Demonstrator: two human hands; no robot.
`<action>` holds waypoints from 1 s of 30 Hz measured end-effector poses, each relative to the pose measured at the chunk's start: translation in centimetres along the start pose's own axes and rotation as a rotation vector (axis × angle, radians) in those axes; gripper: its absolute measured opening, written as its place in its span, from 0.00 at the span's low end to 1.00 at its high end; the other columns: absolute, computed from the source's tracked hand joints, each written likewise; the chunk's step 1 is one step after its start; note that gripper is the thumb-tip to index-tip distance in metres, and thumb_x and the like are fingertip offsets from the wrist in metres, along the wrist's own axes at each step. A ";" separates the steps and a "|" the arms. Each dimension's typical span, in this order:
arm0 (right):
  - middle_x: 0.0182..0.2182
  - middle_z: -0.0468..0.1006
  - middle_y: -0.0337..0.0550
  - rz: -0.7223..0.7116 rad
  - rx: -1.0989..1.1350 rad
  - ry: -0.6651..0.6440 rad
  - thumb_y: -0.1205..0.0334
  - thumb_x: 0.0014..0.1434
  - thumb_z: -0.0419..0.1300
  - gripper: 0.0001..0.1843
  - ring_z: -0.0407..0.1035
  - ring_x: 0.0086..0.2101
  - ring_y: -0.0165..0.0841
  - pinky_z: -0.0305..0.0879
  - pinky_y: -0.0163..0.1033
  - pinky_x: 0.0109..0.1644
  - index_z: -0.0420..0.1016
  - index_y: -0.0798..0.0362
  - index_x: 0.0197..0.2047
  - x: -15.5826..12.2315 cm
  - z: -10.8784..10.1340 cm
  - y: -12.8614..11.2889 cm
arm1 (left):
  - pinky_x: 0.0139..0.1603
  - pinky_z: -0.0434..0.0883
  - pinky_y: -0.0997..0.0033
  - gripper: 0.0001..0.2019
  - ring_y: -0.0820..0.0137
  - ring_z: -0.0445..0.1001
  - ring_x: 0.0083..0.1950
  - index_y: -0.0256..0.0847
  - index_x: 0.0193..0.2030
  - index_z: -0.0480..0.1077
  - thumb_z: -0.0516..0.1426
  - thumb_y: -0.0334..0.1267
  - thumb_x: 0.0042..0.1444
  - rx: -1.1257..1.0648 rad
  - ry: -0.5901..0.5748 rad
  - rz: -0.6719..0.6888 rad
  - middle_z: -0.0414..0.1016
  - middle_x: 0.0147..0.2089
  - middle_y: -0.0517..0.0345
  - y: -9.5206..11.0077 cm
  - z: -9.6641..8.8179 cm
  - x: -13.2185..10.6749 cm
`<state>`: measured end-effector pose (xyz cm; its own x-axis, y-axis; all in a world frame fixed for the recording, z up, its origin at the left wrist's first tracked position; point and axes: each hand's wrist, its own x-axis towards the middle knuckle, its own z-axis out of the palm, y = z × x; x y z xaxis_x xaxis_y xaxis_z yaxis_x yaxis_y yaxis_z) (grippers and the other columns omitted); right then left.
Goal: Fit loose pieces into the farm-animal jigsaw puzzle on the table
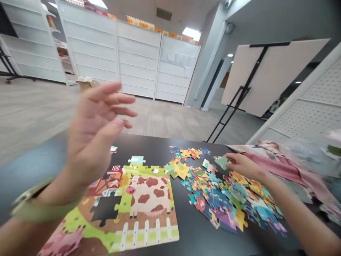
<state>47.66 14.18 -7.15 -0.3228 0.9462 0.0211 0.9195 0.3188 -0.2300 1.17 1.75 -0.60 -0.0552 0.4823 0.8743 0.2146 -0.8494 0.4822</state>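
My left hand [98,124] is raised above the table with its fingers apart and nothing in them; it wears a green band at the wrist. Below it lies a partly joined farm jigsaw puzzle [149,193] with a spotted cow, a white fence, a pig and a red barn. A dark gap shows left of the cow. One pale blue piece [136,160] sits at the puzzle's top edge. My right hand [243,165] pinches a green puzzle piece [221,162] at the far side of a heap of loose puzzle pieces [213,192].
All this lies on a black table [186,231]. Pink and patterned cloth [282,167] lies along its right side, near a white pegboard [314,103]. Beyond the table stand white shelves [138,57] and a board on a black stand [239,96].
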 end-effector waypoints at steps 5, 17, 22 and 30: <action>0.29 0.73 0.36 -0.048 0.509 -0.068 0.50 0.57 0.58 0.25 0.70 0.27 0.33 0.66 0.37 0.31 0.69 0.52 0.55 0.4 0.2 -6.7 | 0.47 0.71 0.72 0.13 0.72 0.75 0.45 0.42 0.55 0.70 0.54 0.34 0.66 0.091 -0.118 -0.265 0.76 0.48 0.57 -6.7 0.3 -3.2; 0.24 0.76 0.34 -0.178 0.926 -0.183 0.54 0.55 0.60 0.14 0.71 0.24 0.31 0.69 0.35 0.27 0.70 0.51 0.43 5.4 9.6 -22.7 | 0.39 0.69 0.75 0.08 0.71 0.79 0.39 0.44 0.45 0.76 0.60 0.31 0.59 0.234 -0.480 -0.559 0.82 0.37 0.64 -9.0 1.8 -6.7; 0.29 0.80 0.38 -0.245 0.855 0.027 0.59 0.60 0.56 0.12 0.77 0.33 0.35 0.72 0.38 0.38 0.73 0.52 0.45 5.7 11.4 -22.1 | 0.42 0.67 0.73 0.12 0.70 0.77 0.40 0.45 0.48 0.75 0.60 0.29 0.58 0.313 -0.501 -0.545 0.80 0.38 0.64 -9.5 2.4 -7.0; 0.46 0.81 0.46 -0.364 0.467 0.169 0.66 0.62 0.62 0.24 0.73 0.46 0.40 0.68 0.46 0.55 0.73 0.50 0.61 5.1 12.1 -22.4 | 0.46 0.68 0.65 0.11 0.63 0.75 0.42 0.44 0.49 0.76 0.59 0.32 0.60 0.529 -0.512 -0.541 0.78 0.37 0.59 -10.7 1.8 -7.6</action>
<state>22.74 11.24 -13.63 -0.5228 0.7887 0.3236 0.5488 0.6018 -0.5803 1.08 7.55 -12.51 0.1338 0.9293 0.3442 0.7114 -0.3319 0.6195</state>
